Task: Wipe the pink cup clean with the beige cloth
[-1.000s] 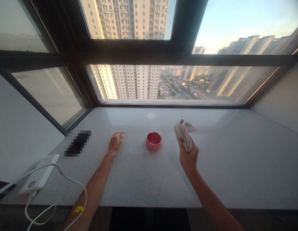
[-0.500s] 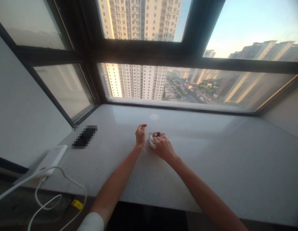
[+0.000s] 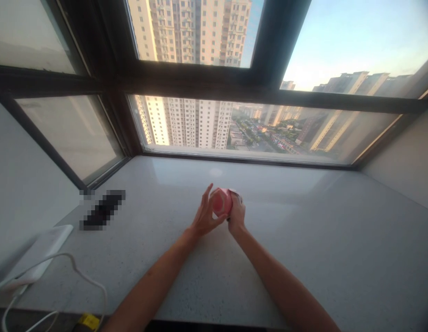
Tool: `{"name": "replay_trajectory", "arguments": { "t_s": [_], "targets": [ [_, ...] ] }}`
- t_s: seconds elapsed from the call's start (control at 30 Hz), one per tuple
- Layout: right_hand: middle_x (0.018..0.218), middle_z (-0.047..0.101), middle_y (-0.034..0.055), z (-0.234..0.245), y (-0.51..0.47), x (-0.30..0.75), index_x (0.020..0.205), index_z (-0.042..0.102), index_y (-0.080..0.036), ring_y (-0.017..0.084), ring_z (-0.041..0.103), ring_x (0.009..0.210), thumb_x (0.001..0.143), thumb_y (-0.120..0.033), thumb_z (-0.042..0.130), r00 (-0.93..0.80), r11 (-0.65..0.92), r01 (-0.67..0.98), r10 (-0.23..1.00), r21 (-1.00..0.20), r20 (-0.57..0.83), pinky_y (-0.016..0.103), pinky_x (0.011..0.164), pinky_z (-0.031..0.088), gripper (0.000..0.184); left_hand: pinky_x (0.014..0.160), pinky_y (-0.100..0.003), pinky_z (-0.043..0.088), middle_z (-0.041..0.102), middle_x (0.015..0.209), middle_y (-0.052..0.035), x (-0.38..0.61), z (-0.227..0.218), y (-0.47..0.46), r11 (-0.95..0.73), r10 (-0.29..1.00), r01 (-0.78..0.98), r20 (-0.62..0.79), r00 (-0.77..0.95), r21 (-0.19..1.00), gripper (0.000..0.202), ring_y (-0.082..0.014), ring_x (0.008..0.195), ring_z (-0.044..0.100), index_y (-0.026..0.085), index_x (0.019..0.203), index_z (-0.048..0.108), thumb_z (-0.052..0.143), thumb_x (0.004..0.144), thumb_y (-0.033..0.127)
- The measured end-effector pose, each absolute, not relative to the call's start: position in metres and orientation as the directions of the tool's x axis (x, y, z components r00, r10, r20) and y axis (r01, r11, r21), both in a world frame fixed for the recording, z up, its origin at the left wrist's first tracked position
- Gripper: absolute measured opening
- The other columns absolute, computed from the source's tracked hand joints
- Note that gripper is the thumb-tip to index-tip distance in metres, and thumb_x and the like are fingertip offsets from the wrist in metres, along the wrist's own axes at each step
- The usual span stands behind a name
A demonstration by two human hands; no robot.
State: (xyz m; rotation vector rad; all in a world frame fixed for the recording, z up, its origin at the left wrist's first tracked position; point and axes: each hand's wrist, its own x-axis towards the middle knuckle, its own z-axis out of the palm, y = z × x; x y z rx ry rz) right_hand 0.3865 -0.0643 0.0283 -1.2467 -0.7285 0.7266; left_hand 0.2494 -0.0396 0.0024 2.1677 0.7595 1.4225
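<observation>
Between my two hands a pink object (image 3: 219, 203) is held over the sill, its near face rounded or many-sided; I cannot make out its kind. My left hand (image 3: 204, 216) cups its left side, with the fingers along the far edge and the thumb below. On the other side my right hand (image 3: 237, 213) is closed round the object, and a whitish cloth (image 3: 234, 192) shows at those fingers. Most of the cloth is hidden, as is the object's right end.
The pale stone windowsill (image 3: 304, 240) runs under both forearms. At its left lie a pixelated dark item (image 3: 102, 210) and a white flat device (image 3: 41, 253) with a white cable (image 3: 91, 276). Dark-framed windows (image 3: 200, 83) rise behind, with tall buildings outside.
The pink object has come into view between my hands, with the cloth now mostly hidden at the right hand. My left hand has closed in on the object. The view has shifted slightly right.
</observation>
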Motion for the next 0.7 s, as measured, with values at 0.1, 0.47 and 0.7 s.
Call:
{"name": "replay_trajectory", "arguments": {
  "t_s": [0.1, 0.47, 0.7],
  "targets": [
    [0.083, 0.073, 0.0004, 0.032, -0.072, 0.375, 0.102, 0.079, -0.02, 0.019, 0.064, 0.078, 0.089, -0.058, 0.067, 0.57, 0.229, -0.273, 0.821, -0.934, 0.035, 0.03, 0.069, 0.051, 0.042, 0.128, -0.064, 0.033, 0.03, 0.171, -0.0211, 0.258, -0.001, -0.042, -0.792, 0.61, 0.237, 0.738, 0.287, 0.563, 0.076, -0.0406, 0.16, 0.033, 0.025, 0.156, 0.042, 0.077, 0.093, 0.049],
    [0.08, 0.07, 0.0012, 0.026, -0.088, 0.371, 0.11, 0.077, -0.02, 0.02, 0.064, 0.075, 0.093, -0.068, 0.059, 0.4, 0.207, -0.307, 0.914, -0.929, 0.071, 0.028, 0.066, 0.05, 0.055, 0.114, -0.056, 0.045, 0.052, 0.144, -0.0173, 0.252, 0.004, -0.053, -0.752, 0.655, 0.093, 0.723, 0.219, 0.653, 0.058, -0.0372, 0.135, 0.052, 0.024, 0.143, 0.049, 0.063, 0.097, 0.057],
    [0.082, 0.068, 0.001, 0.023, -0.095, 0.373, 0.101, 0.074, -0.019, 0.018, 0.06, 0.076, 0.093, -0.069, 0.062, 0.431, 0.256, -0.236, 0.892, -0.937, 0.135, 0.028, 0.066, 0.048, 0.052, 0.085, -0.041, 0.056, 0.064, 0.116, -0.0087, 0.261, 0.005, -0.058, -0.438, 0.849, -0.16, 0.466, 0.25, 0.884, 0.058, -0.0251, 0.093, 0.064, 0.022, 0.138, 0.052, 0.05, 0.101, 0.067]
  ]
}}
